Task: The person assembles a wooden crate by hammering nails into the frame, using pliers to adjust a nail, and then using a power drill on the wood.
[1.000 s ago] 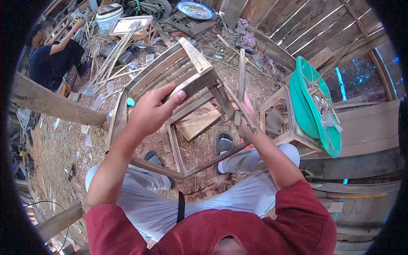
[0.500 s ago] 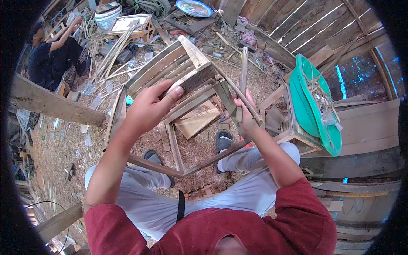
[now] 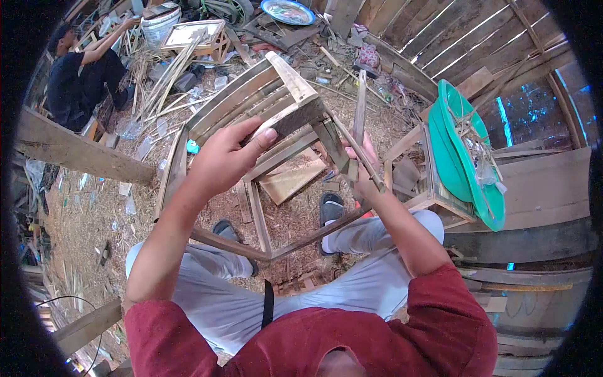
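A wooden chair frame (image 3: pixel 261 217) with a slatted back is tilted between my knees. My left hand (image 3: pixel 223 154) grips its upper wooden corner piece (image 3: pixel 290 118), the thumb lying on top and the fingers underneath, mostly hidden. On the other side my right hand (image 3: pixel 365 168) is closed around an upright wooden bar (image 3: pixel 360 110) of the frame. A thin wooden strip (image 3: pixel 355 149) slants from the corner piece down across that hand. Part of the right fingers is hidden behind the wood.
Below the frame a wooden board (image 3: pixel 293 179) lies on sawdust. Green plastic basins (image 3: pixel 468 157) rest on a wooden stand at the right. A person (image 3: pixel 81 81) sits at the far left, near a white bucket (image 3: pixel 161 26). A thick post (image 3: pixel 85 149) crosses the left side.
The corner piece has tipped slightly and shifted a little to the right, with the thin strip's lower end moving left. The person at the far left has raised their head and arm.
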A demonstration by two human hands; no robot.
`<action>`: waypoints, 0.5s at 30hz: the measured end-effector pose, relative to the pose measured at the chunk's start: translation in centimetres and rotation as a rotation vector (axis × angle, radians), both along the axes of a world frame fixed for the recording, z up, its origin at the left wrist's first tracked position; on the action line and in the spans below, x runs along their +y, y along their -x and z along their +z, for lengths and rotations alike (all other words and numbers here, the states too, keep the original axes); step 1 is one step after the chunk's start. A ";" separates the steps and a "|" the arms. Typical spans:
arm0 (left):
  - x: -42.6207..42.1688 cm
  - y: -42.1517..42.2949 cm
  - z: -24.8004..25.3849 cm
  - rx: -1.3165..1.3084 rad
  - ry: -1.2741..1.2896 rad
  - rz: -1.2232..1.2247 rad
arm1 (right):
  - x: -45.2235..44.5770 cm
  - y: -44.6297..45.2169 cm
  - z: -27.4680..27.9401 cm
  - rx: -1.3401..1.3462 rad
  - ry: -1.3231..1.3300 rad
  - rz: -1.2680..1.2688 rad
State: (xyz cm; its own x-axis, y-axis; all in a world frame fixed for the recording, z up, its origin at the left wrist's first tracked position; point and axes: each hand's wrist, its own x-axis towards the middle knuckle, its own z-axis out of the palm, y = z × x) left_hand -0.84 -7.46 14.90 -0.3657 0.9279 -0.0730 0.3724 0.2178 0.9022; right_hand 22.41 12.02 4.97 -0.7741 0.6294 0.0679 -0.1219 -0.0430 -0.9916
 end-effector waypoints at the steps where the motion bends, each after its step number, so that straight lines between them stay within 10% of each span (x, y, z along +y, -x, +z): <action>1: 0.0 0.0 -0.2 -0.010 -0.002 -0.001 | 0.4 0.0 -1.1 -0.046 -0.213 -0.026; 15: -0.4 -1.5 0.1 0.248 0.043 -0.035 | 0.1 0.6 -0.2 0.094 0.299 -0.054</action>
